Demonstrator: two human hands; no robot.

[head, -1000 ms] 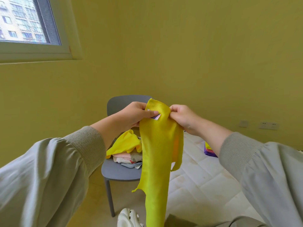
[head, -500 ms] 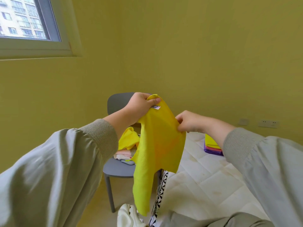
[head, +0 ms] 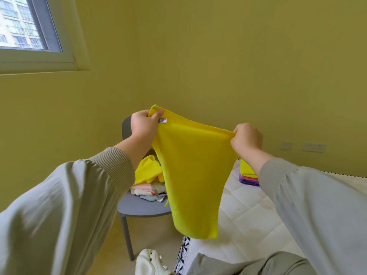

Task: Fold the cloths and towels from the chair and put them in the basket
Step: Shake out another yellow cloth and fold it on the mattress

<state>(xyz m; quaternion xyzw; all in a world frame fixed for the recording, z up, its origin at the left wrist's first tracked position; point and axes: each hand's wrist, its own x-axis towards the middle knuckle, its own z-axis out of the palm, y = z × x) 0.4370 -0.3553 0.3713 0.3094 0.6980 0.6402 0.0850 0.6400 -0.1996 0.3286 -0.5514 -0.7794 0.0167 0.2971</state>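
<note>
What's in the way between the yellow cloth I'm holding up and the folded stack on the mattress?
Nothing visible. The yellow cloth hangs from the left hand and right hand over bare mattress, with the folded stack just beyond the right forearm. No basket is in view.

Count: 2 hands, 1 held cloth, 1 chair, 2 piles.

You have two hands up: left hand (head: 143,126) and right hand (head: 246,138), both pinched on one yellow cloth (head: 190,175). One grey chair (head: 139,207), carrying one loose pile (head: 150,183): one more yellow cloth on top, at least three pale pieces under it, exact number unclear. One folded stack (head: 248,175) on one mattress (head: 248,215), showing three colours: yellow, pink, purple. One white shoe (head: 151,262), one window (head: 25,26), two wall sockets (head: 313,147).
</note>
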